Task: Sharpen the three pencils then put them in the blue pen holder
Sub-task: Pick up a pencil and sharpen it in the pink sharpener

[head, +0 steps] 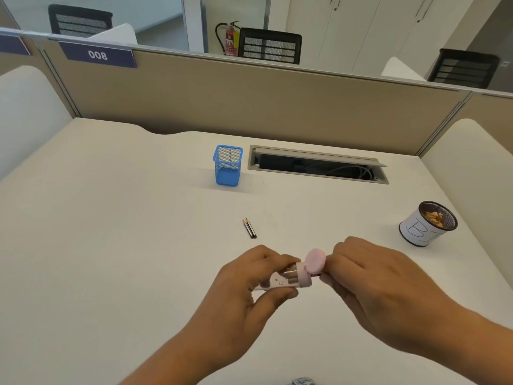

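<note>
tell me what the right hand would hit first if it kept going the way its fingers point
The right hand points left, so it would first meet the pink sharpener held by the left hand. It seems already close against the open lid; depth is unclear.

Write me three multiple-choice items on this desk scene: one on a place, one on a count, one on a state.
1. Where does the blue pen holder stand?
A. Just left of the open cable tray
B. Beside the bin
C. In the left hand

2. How many pencils lie loose on the desk?
A. None
B. Two
C. Four

3. The pink lid of the sharpener is:
A. Shut
B. Flipped open
C. Lying on the desk

Key: 1 A, the holder sits at the tray's left end. 2 B, a pair lies side by side. 3 B, the lid stands up from the sharpener between the left hand and right hand.
</note>
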Available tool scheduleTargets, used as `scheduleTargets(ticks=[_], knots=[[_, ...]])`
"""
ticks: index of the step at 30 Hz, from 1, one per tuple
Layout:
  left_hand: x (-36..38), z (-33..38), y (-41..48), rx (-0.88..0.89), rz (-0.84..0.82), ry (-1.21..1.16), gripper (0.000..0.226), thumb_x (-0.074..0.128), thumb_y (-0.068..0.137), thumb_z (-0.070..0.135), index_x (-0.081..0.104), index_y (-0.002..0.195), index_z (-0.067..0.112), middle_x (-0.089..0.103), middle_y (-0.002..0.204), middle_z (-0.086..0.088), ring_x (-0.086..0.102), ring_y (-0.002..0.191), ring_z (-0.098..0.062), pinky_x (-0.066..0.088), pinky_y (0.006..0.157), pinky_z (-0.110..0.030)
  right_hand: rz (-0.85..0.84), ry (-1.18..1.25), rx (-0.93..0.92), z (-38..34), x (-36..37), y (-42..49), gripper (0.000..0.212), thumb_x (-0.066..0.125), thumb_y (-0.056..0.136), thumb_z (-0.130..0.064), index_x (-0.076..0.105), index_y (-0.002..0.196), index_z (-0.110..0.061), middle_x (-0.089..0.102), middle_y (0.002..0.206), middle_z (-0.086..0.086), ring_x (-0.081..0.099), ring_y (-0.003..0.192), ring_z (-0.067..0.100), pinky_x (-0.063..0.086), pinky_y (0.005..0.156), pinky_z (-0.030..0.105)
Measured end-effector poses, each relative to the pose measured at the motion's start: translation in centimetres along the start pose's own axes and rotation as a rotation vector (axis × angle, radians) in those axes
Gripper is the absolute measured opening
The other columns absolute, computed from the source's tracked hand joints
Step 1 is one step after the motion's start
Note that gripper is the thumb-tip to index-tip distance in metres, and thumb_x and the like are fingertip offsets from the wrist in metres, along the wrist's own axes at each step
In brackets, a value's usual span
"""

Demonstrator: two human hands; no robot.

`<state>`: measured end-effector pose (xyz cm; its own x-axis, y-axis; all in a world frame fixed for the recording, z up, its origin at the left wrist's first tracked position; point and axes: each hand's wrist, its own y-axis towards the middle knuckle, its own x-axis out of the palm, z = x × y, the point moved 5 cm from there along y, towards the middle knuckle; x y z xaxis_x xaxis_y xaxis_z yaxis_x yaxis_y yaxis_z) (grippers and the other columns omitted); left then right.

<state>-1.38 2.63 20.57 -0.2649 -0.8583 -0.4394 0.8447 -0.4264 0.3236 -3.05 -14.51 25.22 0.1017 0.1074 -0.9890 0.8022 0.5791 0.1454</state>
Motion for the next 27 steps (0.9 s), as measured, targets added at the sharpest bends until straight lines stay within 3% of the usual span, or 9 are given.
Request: scheduleTargets(ticks=[5,7,10,12,14,17,19,22,27], knots=[[0.6,0.1,-0.6,0.074,0.061,0.062,0.027,0.062,0.093,0.022,0.067,0.119,0.023,0.061,0.104,0.013,0.061,0.094,-0.012,0.049,0.079,-0.022,0.0,0.267,0.108,-0.3,0.3,-0.1,0.021,0.043,0.098,-0.03,0.041,0.077,-0.032,0.038,0.061,-0.017,0.031,0.057,0.007,0.024,0.053,0.016],[0.8,0.3,-0.8,0.136,0.101,0.15,0.028,0.059,0.094,0.021,0.064,0.122,0.02,0.059,0.106,0.013,0.059,0.094,-0.012,0.05,0.078,-0.026,-0.111,0.515,0.317,0.6,1.5,-0.2,0.029,0.044,0.099,-0.035,0.044,0.07,-0.03,0.039,0.055,-0.016,0.032,0.052,0.006,0.027,0.05,0.016],[1.4,0.8,-1.1,0.291,0.105,0.307,0.027,0.054,0.098,0.02,0.061,0.123,0.014,0.06,0.106,0.007,0.055,0.085,-0.019,0.047,0.073,-0.027,-0.453,1.262,0.85,1.1,3.8,-1.4,0.039,0.056,0.095,-0.024,0.049,0.057,-0.022,0.026,0.054,-0.008,0.019,0.047,0.012,0.019,0.042,0.02],[1.6,0.6,-1.0,0.298,0.079,0.314,0.027,0.054,0.098,0.021,0.062,0.123,0.014,0.06,0.107,0.006,0.054,0.085,-0.018,0.047,0.073,-0.026,-0.538,1.464,0.943,0.9,3.9,-1.5,0.036,0.058,0.091,-0.021,0.048,0.056,-0.023,0.021,0.057,-0.005,0.016,0.047,0.013,0.018,0.04,0.02],[1.2,0.2,-0.7,0.202,0.076,0.241,0.028,0.057,0.096,0.023,0.062,0.122,0.018,0.057,0.108,0.012,0.056,0.092,-0.012,0.047,0.077,-0.022,-0.494,1.329,0.833,0.9,3.4,-0.8,0.033,0.057,0.091,-0.035,0.056,0.062,-0.018,0.027,0.056,-0.003,0.022,0.048,0.015,0.025,0.043,0.024],[0.8,-0.3,-0.3,0.064,0.084,0.119,0.029,0.063,0.092,0.022,0.066,0.121,0.025,0.059,0.104,0.017,0.058,0.094,-0.006,0.047,0.079,-0.018,-0.236,0.84,0.547,1.5,1.8,0.1,0.046,0.043,0.089,-0.066,0.063,0.081,-0.026,0.045,0.06,-0.008,0.037,0.054,0.012,0.035,0.051,0.025],[0.5,-0.1,-0.2,0.021,0.083,0.049,0.028,0.064,0.09,0.022,0.068,0.118,0.028,0.059,0.099,0.018,0.059,0.09,-0.006,0.044,0.076,-0.014,-0.078,0.431,0.256,1.5,0.2,0.3,0.034,0.037,0.096,-0.06,0.059,0.09,-0.035,0.052,0.069,-0.013,0.044,0.06,0.008,0.035,0.052,0.018],[0.3,0.4,0.1,0.004,0.064,-0.02,0.027,0.066,0.09,0.02,0.069,0.115,0.03,0.06,0.096,0.017,0.059,0.086,-0.006,0.039,0.074,-0.006,0.01,0.017,-0.025,0.6,-0.8,0.5,0.013,0.047,0.097,-0.031,0.053,0.092,-0.021,0.053,0.072,-0.005,0.043,0.061,0.017,0.032,0.049,0.027],[0.5,0.7,-0.1,0.1,0.131,0.059,0.029,0.065,0.091,0.021,0.066,0.12,0.026,0.062,0.104,0.014,0.06,0.094,-0.009,0.048,0.078,-0.02,-0.017,0.244,0.123,0.3,-0.5,0.3,0.025,0.044,0.099,-0.034,0.042,0.075,-0.027,0.039,0.06,-0.013,0.03,0.055,0.01,0.024,0.05,0.018]])
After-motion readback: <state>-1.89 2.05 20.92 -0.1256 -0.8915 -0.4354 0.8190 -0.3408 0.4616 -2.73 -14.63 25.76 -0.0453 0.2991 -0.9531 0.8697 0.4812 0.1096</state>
